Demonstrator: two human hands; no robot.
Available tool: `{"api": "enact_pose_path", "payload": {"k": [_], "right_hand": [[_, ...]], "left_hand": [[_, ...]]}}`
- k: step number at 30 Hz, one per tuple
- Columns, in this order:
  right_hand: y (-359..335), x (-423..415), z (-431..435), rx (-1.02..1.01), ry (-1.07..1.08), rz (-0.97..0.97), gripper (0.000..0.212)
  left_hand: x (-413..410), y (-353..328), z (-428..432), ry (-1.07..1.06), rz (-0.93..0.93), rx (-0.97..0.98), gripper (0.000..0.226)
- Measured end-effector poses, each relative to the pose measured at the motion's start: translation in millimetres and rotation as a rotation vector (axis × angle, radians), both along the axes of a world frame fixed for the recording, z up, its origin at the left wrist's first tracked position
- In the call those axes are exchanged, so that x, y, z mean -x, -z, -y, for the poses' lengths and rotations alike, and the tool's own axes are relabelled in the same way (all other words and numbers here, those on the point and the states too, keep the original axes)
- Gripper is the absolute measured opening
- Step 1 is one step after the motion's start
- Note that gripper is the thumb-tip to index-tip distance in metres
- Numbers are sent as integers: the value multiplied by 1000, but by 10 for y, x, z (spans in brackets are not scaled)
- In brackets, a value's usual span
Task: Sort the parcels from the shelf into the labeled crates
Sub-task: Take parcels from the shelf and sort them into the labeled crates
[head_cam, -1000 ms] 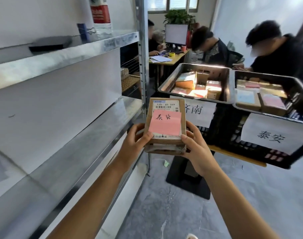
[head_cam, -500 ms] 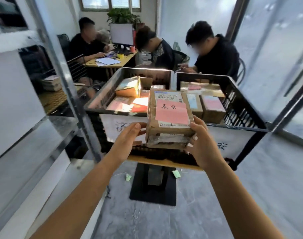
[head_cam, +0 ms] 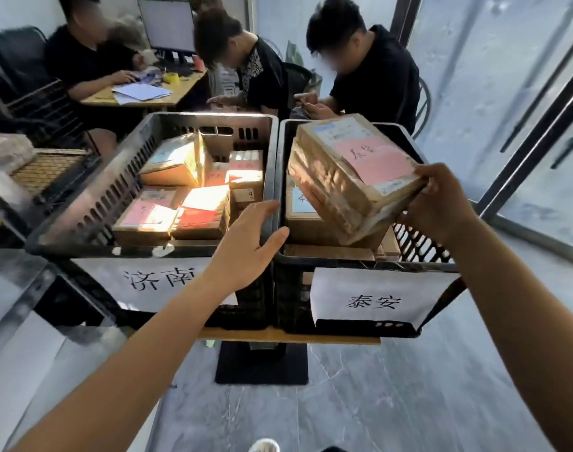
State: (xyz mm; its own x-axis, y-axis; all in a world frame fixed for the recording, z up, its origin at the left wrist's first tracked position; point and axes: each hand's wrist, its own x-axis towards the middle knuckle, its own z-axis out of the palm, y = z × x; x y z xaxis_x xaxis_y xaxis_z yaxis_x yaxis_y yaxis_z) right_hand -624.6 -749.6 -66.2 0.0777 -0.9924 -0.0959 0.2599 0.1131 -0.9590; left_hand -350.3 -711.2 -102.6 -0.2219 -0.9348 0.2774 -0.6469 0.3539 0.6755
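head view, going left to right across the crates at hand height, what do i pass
The crate labeled 济南 → left hand, open over the divide between the crates → parcel with the pink note → right hand gripping that parcel's edge.

A parcel-sorting office: side by side, black plastic crates with paper labels hold taped cardboard parcels, and behind them seated people work at a tabletop with a monitor and loose papers
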Motion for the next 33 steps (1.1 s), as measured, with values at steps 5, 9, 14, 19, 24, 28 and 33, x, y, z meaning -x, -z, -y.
{"api": "enact_pose_path", "payload": {"k": [5, 9, 14, 19, 24, 28, 33], "right_hand": [[17, 297, 457, -72, -160, -205, 76], [122, 362, 714, -175, -359, -197, 92], [266, 225, 866, -205, -595, -319, 72], [457, 93, 949, -308, -644, -363, 76], [547, -81, 861, -367, -528, -608, 45], [436, -178, 694, -228, -519, -885, 36], [325, -242, 470, 98, -360, -1080, 31]], "left_hand": [[37, 24, 384, 61, 179, 16, 49], [134, 138, 508, 99, 328, 0, 55], [96, 187, 505, 115, 333, -22, 80], [113, 171, 478, 109, 266, -25, 84], [85, 188, 466, 105, 248, -12, 96], [84, 202, 470, 95, 264, 6, 98], [85, 214, 482, 83, 281, -2, 83]]}}
